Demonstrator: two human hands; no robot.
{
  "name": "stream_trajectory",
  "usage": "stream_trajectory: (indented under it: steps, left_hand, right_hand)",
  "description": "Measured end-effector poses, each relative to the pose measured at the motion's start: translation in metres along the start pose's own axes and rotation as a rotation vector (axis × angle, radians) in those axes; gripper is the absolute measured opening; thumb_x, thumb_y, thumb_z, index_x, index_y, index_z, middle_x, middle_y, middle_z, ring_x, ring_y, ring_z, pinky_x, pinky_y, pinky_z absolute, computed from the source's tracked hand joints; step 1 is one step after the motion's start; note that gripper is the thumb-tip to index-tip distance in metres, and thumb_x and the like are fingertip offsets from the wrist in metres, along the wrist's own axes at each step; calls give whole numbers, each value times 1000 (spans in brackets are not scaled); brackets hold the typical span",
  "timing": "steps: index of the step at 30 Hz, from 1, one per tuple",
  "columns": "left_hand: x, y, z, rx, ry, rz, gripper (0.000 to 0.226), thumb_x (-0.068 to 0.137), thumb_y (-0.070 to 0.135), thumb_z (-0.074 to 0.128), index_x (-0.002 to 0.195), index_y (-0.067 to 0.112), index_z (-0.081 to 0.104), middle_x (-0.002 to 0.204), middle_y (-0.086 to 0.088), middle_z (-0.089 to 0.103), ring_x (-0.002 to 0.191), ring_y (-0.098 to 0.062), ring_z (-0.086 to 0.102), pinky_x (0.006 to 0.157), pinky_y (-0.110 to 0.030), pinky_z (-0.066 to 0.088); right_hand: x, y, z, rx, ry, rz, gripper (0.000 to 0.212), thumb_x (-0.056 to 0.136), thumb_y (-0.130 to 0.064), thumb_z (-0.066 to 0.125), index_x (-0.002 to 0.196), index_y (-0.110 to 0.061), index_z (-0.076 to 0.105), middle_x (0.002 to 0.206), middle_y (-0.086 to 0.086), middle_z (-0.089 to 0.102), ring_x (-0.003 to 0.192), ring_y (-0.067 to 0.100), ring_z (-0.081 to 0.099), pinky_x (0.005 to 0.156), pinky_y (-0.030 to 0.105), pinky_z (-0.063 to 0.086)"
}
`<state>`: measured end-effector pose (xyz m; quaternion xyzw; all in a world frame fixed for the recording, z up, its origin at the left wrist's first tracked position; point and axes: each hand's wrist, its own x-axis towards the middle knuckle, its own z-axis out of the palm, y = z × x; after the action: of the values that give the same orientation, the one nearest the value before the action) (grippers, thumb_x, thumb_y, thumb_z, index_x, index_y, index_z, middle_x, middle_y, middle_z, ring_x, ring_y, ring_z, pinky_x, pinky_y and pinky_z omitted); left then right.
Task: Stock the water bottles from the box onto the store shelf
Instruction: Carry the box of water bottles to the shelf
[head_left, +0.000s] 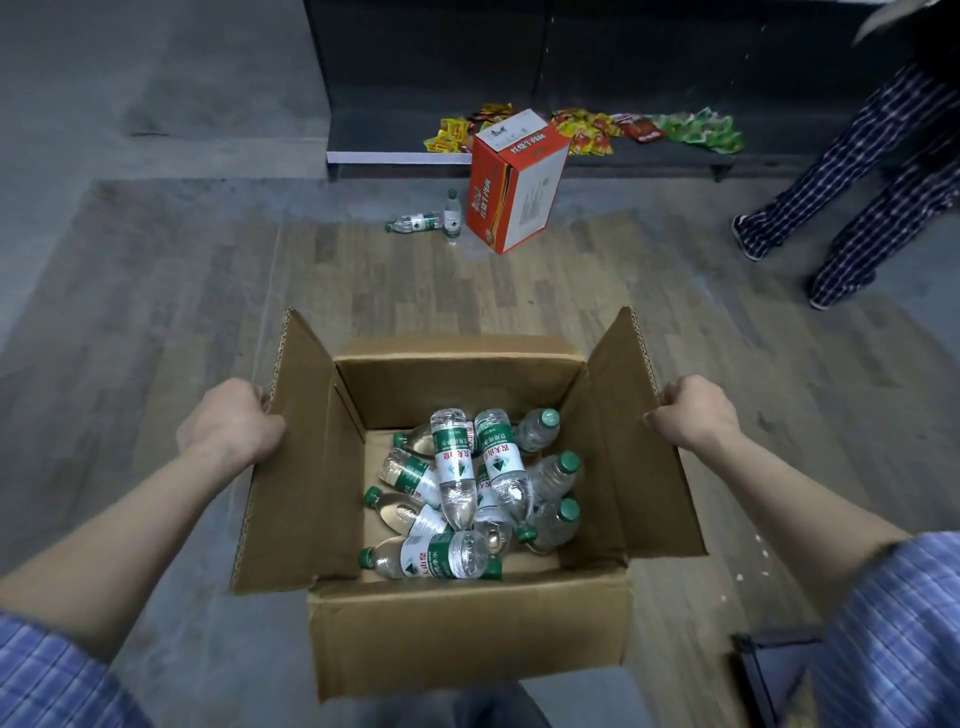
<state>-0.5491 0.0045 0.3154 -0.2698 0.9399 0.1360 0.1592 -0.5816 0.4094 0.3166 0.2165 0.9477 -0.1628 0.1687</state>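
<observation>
Open cardboard box (467, 634) held out in front of the body, both side flaps up. Left hand (231, 423) grips the upper edge of the left flap, fingers curled over it; right hand (693, 413) grips the right flap the same way. Hands well apart, one per flap. Water bottles (460, 483) lie loose in a jumble on the box bottom, green caps pointing every way, some stacked across others, none upright. Store shelf (395, 156) sits low ahead, dark, with snack packets (597, 130) strewn along its board. An orange-and-white carton (514, 182) stands on the floor against the shelf edge; two more bottles (431, 221) beside it on the floor, one standing, one lying. Second person's checked trouser legs (852, 208) at right, near the shelf. Judged step: carrying the box to the shelf, no bottle yet taken out. To do it well: flaps are a weak hold (corrugated board may fold or tear under a shifting load), so better to keep the box level, move slowly so the bottles do not roll to one side, steer left of the carton and floor bottles, and set the box down close to the shelf before freeing either hand.
</observation>
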Motion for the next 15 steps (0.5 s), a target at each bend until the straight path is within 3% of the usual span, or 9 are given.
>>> stream_trajectory:
  steps: [4, 8, 15]
  left_hand:
    - [41, 33, -22, -4, 11, 12, 32, 82, 8, 62, 55, 9, 45, 63, -9, 48, 71, -30, 50, 60, -28, 35]
    - [84, 62, -44, -15, 37, 22, 31, 80, 9, 62, 55, 10, 44, 70, -13, 51, 75, -32, 54, 63, -29, 38]
    - [173, 105, -70, -36, 22, 43, 29, 79, 8, 61, 56, 11, 43, 65, -10, 48, 72, -31, 52, 60, -29, 37]
  right_hand:
    - [45, -29, -20, -1, 2, -9, 24, 77, -9, 61, 57, -12, 48, 80, 12, 54, 79, 31, 53, 65, 28, 36]
    - [86, -59, -36, 13, 32, -31, 10, 79, -9, 61, 72, -11, 55, 85, 12, 55, 93, 34, 59, 69, 28, 37]
    - [164, -116, -51, 9, 41, -27, 5, 79, -8, 60, 75, -8, 58, 85, 11, 58, 84, 31, 56, 67, 30, 41]
